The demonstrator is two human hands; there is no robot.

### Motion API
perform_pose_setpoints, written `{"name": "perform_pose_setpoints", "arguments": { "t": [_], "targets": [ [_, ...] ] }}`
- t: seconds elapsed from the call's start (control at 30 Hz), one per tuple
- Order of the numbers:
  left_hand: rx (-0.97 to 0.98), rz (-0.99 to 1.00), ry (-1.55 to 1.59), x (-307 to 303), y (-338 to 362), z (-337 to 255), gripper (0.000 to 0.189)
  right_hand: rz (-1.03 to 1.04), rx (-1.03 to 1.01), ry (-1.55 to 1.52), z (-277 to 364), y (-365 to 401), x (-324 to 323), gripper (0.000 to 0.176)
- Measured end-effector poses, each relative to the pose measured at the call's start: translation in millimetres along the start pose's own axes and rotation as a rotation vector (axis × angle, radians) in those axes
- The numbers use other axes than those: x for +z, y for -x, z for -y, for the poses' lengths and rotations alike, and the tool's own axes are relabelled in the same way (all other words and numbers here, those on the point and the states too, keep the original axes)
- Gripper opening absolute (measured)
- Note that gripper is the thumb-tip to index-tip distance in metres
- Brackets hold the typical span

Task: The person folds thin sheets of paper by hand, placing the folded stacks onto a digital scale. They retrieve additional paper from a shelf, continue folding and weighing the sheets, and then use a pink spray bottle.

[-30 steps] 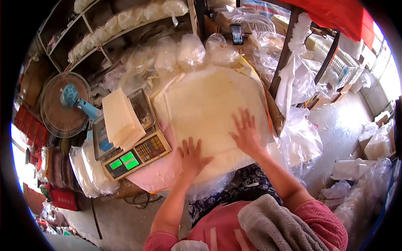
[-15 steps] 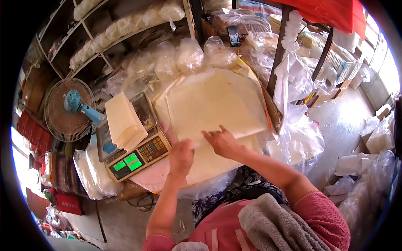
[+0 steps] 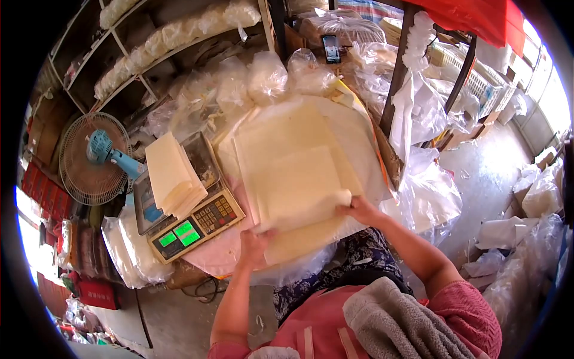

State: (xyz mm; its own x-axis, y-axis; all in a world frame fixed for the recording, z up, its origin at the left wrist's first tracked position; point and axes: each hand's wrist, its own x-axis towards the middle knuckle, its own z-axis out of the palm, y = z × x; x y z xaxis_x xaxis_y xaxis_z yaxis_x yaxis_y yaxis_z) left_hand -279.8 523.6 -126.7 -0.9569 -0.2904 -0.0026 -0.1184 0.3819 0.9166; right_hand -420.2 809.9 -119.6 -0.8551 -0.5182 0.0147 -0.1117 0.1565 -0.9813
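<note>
Pale yellowish sheets (image 3: 287, 137) lie spread on the cloth-covered table in front of me. A smaller sheet (image 3: 302, 182) rests over them, its near edge between my two hands. My left hand (image 3: 256, 244) pinches its near left corner. At the near right corner, my right hand (image 3: 360, 210) grips the same sheet, which curls up a little beside the fingers. Left of the sheets stands a digital scale (image 3: 218, 212) with green lit displays, carrying a stack of folded pale sheets (image 3: 171, 170).
A fan (image 3: 95, 157) stands left of the scale. Filled clear plastic bags (image 3: 267, 78) line the table's back edge, with a phone (image 3: 330, 49) behind them. Shelves (image 3: 116, 42) hold more bags at the upper left. Plastic wrapping (image 3: 433, 191) hangs at the table's right side.
My right hand has moved right and closed on a sheet corner. My left hand has come slightly lower. The smaller sheet now lies between them over the larger ones.
</note>
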Motion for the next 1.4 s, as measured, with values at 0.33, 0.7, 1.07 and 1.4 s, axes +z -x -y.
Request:
{"name": "perform_pose_setpoints", "arguments": {
  "t": [0.33, 0.7, 1.07, 1.4],
  "targets": [
    [0.384, 0.013, -0.912, 35.7, -18.9, -17.5, 0.081, -0.098, -0.119, 0.825, 19.7, -32.8, 11.4, 0.076],
    [0.052, -0.092, -0.144, -19.0, -50.0, -17.8, 0.045, 0.267, -0.179, 0.771, 7.4, -30.2, -46.8, 0.047],
    [0.038, -0.037, -0.871, 52.0, -102.8, -13.0, 0.076, -0.175, -0.096, 1.038, 30.0, -82.9, -5.6, 0.051],
    [0.097, -0.196, -0.767, 55.5, -97.3, -7.7, 0.074, -0.083, -0.355, 1.286, -16.9, -81.0, 13.9, 0.053]
  ]
}}
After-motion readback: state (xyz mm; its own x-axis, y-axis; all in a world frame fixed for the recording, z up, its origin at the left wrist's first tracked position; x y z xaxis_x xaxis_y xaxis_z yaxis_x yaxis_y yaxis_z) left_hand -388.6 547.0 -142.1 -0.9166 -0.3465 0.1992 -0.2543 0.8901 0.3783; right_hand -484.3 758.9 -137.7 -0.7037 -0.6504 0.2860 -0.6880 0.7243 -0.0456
